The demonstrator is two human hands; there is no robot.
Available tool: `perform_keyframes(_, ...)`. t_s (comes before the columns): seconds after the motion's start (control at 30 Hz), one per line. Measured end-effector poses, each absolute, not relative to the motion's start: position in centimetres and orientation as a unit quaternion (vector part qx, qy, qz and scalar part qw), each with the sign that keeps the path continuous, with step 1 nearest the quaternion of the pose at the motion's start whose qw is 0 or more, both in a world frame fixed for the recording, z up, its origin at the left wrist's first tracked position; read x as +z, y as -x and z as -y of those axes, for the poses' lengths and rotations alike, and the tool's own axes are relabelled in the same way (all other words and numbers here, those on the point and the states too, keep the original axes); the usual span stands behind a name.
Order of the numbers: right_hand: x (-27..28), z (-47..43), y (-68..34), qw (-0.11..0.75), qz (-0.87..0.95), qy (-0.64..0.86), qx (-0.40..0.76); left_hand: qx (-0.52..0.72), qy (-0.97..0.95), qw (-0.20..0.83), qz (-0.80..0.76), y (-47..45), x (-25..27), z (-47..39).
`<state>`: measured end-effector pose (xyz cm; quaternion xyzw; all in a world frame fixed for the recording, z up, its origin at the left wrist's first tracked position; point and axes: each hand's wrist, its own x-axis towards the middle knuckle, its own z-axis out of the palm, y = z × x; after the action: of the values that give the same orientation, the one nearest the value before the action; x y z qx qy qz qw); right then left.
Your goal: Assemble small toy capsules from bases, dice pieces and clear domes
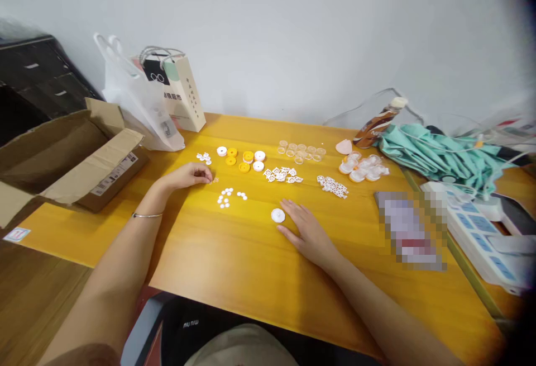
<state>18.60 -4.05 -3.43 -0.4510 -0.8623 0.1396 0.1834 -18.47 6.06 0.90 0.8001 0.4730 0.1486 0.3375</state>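
Centrally, one disc (278, 215) by wide right fingers (293, 211), seven round pieces (248, 156), left fingers (202, 172) curled, hold unclear.

You are working in bright, soft light; pale glare is spreading on the table (201, 265), while blackness is swallowing the right corners.

Open cardbd box (84, 170), white plastic bag (134, 109), paper bag (188, 92); btl (376, 126) nr teal fabric (439, 153).
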Motion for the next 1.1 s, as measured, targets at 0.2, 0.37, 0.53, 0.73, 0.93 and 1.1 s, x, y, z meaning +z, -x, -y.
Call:
perform_keyframes(0.2, -3.5, 4.0, -18.6, 0.191, 0.862, 0.447, 0.144, 0.146, -0.807, 0.332, -0.466, 18.6, 0.6, -6.2)
perform_keyframes(0.37, -3.5, 4.1, -18.6, 0.199, 0.861, 0.448, 0.14, 0.151, -0.809, 0.316, -0.472, 18.6, 0.7, -6.2)
perform_keyframes(0.53, -3.5, 3.9, -18.2, 0.218, 0.854, 0.454, 0.13, 0.309, -0.765, 0.226, -0.519, 15.1, 1.4, -5.2)
perform_keyframes(0.73, -3.7, 3.3, -17.5, 0.257, 0.844, 0.457, 0.112, 0.396, -0.806, 0.207, -0.387, 6.4, 0.5, -1.2)
perform_keyframes(0.93, -3.7, 3.2, -17.4, 0.255, 0.853, 0.446, 0.095, 0.305, -0.882, 0.147, -0.328, 2.2, -1.6, 1.3)
perform_keyframes(1.1, -3.5, 3.2, -17.5, 0.245, 0.856, 0.447, 0.09, 0.299, -0.889, 0.116, -0.327, 2.0, -1.9, 1.1)
